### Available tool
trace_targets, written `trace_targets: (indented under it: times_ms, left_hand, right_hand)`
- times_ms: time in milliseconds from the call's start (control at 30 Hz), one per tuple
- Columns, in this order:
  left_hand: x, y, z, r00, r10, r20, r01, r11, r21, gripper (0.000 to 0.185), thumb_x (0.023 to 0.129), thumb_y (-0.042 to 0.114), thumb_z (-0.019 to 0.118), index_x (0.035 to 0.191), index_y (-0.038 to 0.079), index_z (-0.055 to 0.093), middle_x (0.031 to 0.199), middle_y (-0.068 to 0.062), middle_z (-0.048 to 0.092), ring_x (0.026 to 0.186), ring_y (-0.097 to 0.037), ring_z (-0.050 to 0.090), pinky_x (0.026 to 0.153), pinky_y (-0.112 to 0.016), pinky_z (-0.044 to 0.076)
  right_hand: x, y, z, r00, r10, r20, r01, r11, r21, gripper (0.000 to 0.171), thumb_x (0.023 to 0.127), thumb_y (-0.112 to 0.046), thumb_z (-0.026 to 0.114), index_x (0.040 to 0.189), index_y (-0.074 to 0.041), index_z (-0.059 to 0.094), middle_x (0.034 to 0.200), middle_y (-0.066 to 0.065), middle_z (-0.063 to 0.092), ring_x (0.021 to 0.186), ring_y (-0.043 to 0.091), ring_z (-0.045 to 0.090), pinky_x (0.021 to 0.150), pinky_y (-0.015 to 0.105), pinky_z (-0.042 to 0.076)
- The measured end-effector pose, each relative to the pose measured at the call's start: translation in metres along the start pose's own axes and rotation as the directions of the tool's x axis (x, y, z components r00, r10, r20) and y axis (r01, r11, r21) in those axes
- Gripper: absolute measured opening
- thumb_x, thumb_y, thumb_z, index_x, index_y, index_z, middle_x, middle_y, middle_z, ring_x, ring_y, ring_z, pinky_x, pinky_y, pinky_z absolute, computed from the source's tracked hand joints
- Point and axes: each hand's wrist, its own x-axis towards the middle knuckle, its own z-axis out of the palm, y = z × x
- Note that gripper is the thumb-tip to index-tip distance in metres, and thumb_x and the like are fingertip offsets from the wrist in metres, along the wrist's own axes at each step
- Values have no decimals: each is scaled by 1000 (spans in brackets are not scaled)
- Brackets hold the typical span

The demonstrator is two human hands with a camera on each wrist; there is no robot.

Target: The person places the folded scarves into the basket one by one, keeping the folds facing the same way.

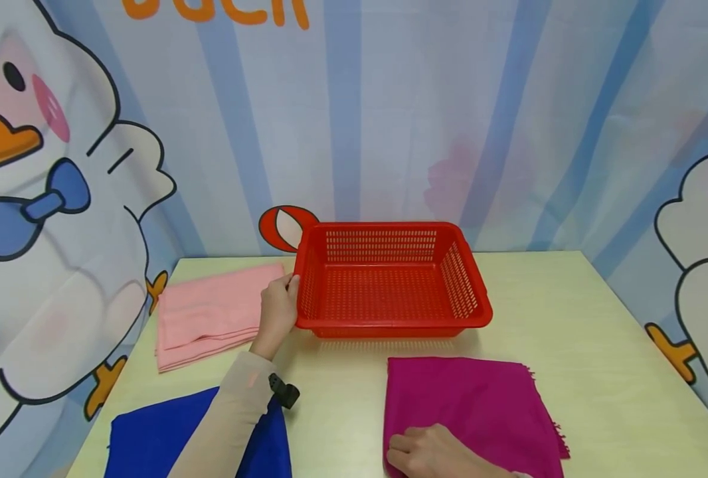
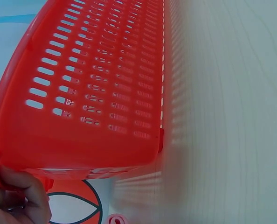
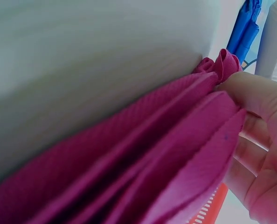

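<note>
Your right hand (image 1: pixel 432 451) is at the near edge, fingers curled, thumb and fingers pinching the layered left part of the magenta cloth (image 1: pixel 461 398). This cloth is folded flat, with a fine ribbed weave and a frayed right edge. To the left, a smooth blue cloth (image 1: pixel 163 425) lies partly beneath the beige sleeve (image 1: pixel 234 405) of your left arm.

Reference relation: the red basket (image 1: pixel 390 324) lies straight ahead of the magenta cloth and slightly to its left, separated by a strip of bench (image 1: pixel 569 318). Its long axis runs left to right. Your left hand (image 1: pixel 279 305) is the nearer of the two hands: its fingers are curled around the rim at the basket's left short side. The basket is rigid, glossy plastic, rectangular, slotted on walls and base, mouth upward.

Just beside the basket's left side lies the pink cloth (image 1: pixel 216 305), matte and folded in stacked layers. Behind everything hangs the soft, creased fabric backdrop (image 1: pixel 390 99), striped blue and printed with ducks.
</note>
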Motion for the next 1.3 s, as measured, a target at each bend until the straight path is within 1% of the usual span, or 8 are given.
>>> trace_targets:
  times_ms: [167, 400, 500, 700, 933, 1033, 1067, 1300]
  left_hand:
    - [-1, 0, -1, 1000, 8, -10, -8, 1000, 5, 33, 107, 19, 47, 112, -5, 70, 81, -17, 67, 70, -25, 64, 57, -30, 51]
    - [-2, 1, -2, 1000, 31, -2, -31, 999, 14, 35, 108, 18, 46, 120, -6, 67, 85, -19, 69, 68, -25, 65, 52, -29, 49]
    - [-2, 1, -2, 1000, 29, -1, -29, 1000, 12, 35, 108, 18, 46, 118, -6, 68, 83, -19, 68, 67, -25, 64, 52, -28, 48]
    - [-1, 1, -2, 999, 32, 2, -32, 999, 6, 34, 108, 18, 46, 116, -6, 69, 82, -18, 68, 67, -24, 64, 52, -28, 48]
    - [-2, 2, -1, 999, 33, -3, -33, 999, 2, 33, 108, 18, 46, 112, -5, 70, 80, -17, 67, 66, -24, 63, 51, -28, 48]
    - [-2, 1, -1, 1000, 25, -4, -25, 1000, -1, 33, 108, 19, 46, 111, -5, 70, 79, -16, 67, 66, -23, 62, 52, -27, 48]
    - [-2, 0, 0, 1000, 23, -6, -23, 1000, -1, 33, 108, 19, 46, 110, -5, 70, 79, -15, 66, 66, -22, 62, 52, -27, 47]
    - [-1, 1, 0, 1000, 13, -8, -13, 1000, -7, 34, 108, 19, 46, 112, -5, 70, 78, -16, 66, 65, -22, 61, 52, -27, 47]
  right_hand:
    - [3, -2, 1, 1000, -20, -7, 20, 1000, -21, 26, 100, -38, 58, 91, -17, 70, 77, -11, 57, 62, -6, 40, 53, 2, 30]
    - [6, -3, 1, 998, 11, 58, -12, 1000, 25, 33, 100, -44, 56, 101, -16, 73, 87, -10, 65, 69, -6, 48, 59, 2, 38]
    - [7, -5, 1, 999, 3, 40, -3, 1000, 20, 30, 100, -42, 56, 98, -17, 72, 85, -11, 64, 67, -6, 46, 57, 2, 36]
    - [10, -8, 3, 1000, -16, 2, 16, 999, 32, 26, 100, -39, 58, 89, -19, 69, 78, -13, 58, 62, -7, 38, 53, 1, 30]
    - [14, -11, 7, 999, -41, -4, 41, 999, -10, 23, 99, -39, 59, 86, -21, 67, 72, -15, 51, 60, -7, 32, 50, 2, 25]
    - [16, -11, 10, 998, -60, -34, 60, 998, -22, 20, 97, -36, 62, 84, -22, 66, 70, -15, 49, 59, -6, 30, 50, 2, 23]
    - [17, -11, 10, 997, -69, -46, 68, 997, -25, 19, 97, -35, 63, 84, -21, 66, 70, -15, 49, 59, -6, 29, 51, 1, 23]
    - [22, -13, 11, 993, -103, -63, 99, 993, -66, 16, 96, -32, 65, 84, -22, 66, 71, -15, 50, 59, -6, 28, 51, 2, 22]
